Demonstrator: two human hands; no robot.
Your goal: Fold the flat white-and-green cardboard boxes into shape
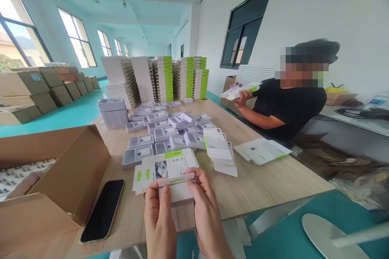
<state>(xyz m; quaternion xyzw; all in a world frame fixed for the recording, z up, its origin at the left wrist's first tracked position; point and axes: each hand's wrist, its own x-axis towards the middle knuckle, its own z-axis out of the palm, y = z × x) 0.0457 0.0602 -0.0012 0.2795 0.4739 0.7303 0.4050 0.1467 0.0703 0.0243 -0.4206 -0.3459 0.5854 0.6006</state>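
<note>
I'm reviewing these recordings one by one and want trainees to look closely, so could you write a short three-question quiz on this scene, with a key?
1. True or false: the black phone lies on the table between the open cardboard box and the wearer's left hand.
2. What are the left hand and the right hand holding together?
a) a roll of tape
b) a white carton with a hanging tab
c) a pair of scissors
3. Fill in: the tall stacks of cartons at the table's far end show bright ____ panels.

Key: 1. true; 2. b; 3. green.
</note>
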